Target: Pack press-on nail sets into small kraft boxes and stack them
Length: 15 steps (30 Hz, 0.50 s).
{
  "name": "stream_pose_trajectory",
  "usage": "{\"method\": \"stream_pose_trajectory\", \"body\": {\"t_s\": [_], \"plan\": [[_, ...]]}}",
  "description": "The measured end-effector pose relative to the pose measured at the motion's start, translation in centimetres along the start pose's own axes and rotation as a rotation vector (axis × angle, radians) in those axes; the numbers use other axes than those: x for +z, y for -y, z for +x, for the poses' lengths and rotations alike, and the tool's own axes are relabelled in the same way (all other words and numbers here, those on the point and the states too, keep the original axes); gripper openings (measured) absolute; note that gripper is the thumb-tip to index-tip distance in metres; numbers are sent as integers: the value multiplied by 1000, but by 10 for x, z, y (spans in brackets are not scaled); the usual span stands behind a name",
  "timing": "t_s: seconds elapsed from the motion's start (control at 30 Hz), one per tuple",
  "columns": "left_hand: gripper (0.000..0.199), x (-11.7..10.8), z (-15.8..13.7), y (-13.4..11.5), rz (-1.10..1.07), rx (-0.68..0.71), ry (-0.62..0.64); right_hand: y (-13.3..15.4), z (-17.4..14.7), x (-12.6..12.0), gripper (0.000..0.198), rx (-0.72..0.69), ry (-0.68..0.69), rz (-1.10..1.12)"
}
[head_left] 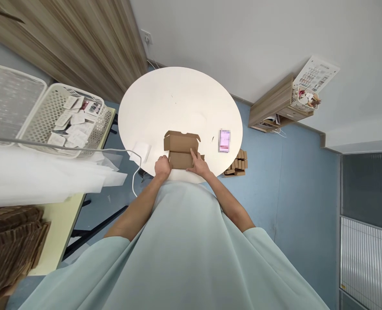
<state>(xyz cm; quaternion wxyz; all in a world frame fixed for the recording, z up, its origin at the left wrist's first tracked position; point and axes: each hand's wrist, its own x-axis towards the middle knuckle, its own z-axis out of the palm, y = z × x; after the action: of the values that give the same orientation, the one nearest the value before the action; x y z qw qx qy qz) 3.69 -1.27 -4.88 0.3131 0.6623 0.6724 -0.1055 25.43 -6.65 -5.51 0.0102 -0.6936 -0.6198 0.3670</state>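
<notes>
A brown cardboard box [182, 151] stands with its lid up near the front edge of the round white table [174, 99]. My left hand [162, 167] is closed at the box's left front corner, its fingertips partly hidden. On the right side, my right hand [198, 164] grips the box wall, one finger reaching over the inside and the thumb along the front. A side flap sticks out past the right hand. The inside of the box shows bare cardboard.
White sheets [140, 151] and a pixelated pink item [224, 141] lie on the table. Small boxes [238, 163] are stacked on the floor at right. Left, a side table [60, 228] bears baskets [45, 144] and flattened cardboard [13, 249]. A white cable [136, 172] hangs nearby.
</notes>
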Motion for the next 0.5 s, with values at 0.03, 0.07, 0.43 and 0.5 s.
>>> {"method": "stream_pose_trajectory", "body": {"t_s": [0.03,0.07,0.43,0.5], "plan": [[29,0,0,0,-6,-5,2,-4,-7,-1,115,-6,-60,14],[29,0,0,0,-11,-9,2,-8,-15,-1,105,-3,-129,27],[31,6,1,3,2,-4,-2,-40,-33,17,20,369,-177,185],[31,7,0,3,0,-9,-7,-35,-33,18,14,356,-188,196]]}}
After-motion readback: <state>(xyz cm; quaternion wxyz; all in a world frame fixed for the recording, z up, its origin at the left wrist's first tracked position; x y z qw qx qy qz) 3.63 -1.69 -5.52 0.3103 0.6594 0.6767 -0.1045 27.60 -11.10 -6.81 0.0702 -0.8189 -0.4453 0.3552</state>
